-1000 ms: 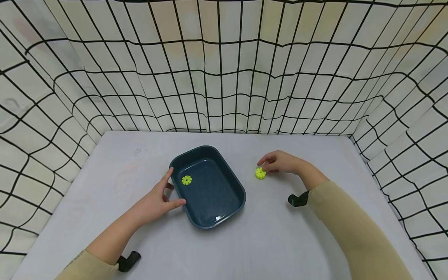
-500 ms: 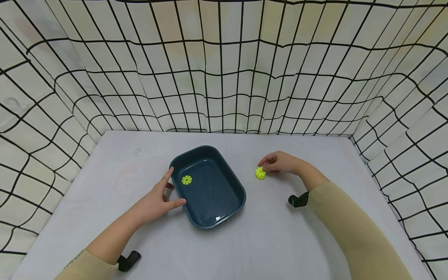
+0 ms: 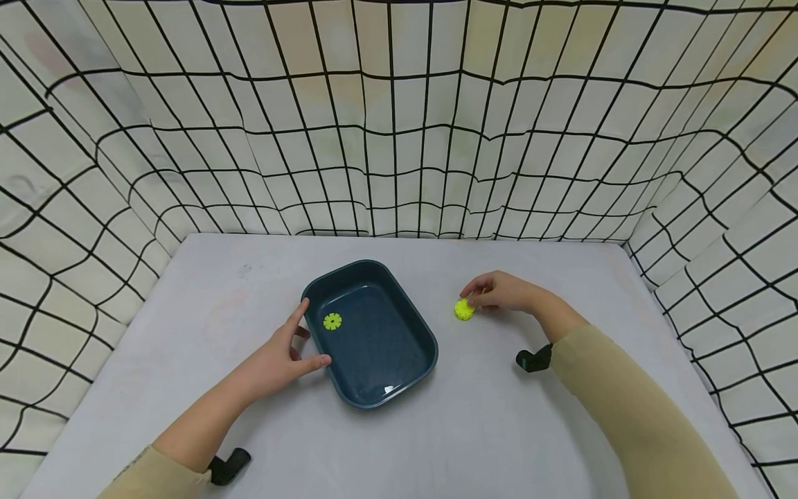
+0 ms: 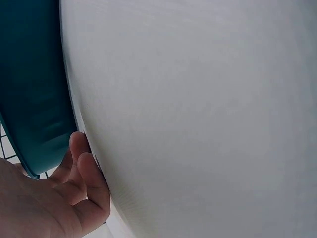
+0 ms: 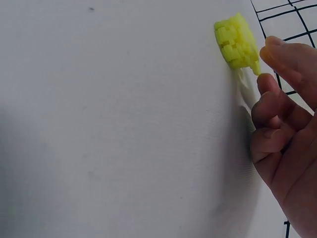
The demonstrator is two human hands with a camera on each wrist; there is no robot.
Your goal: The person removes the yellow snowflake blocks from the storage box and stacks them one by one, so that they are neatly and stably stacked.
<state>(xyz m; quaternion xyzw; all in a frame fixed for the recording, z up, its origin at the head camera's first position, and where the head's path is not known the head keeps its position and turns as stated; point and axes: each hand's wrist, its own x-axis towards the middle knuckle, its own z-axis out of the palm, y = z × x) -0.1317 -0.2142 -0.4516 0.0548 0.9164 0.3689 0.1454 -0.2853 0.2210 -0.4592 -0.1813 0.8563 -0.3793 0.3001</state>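
Observation:
A dark blue rectangular tray [image 3: 380, 346] lies at an angle on the white table, with one yellow-green notched plastic disc [image 3: 332, 321] flat inside near its left wall. My left hand [image 3: 283, 353] touches the tray's left rim with straight index finger and thumb; in the left wrist view its other fingers bend beside the outer wall. Right of the tray, my right hand [image 3: 501, 290] pinches the edge of a yellow notched disc [image 5: 247, 37] with its fingertips. This disc sits in a small stack of like discs [image 5: 228, 42], partly hidden by the fingers in the head view.
White walls hung with black netting [image 3: 399, 138] enclose the table [image 3: 486, 430] at the back and both sides. A black wrist-worn device [image 3: 533, 357] juts from the right sleeve, and another black device [image 3: 231, 466] from the left one.
My right hand has shifted very slightly right and toward me, and the yellow disc at its fingertips has turned a little. The left hand and the tray stay put.

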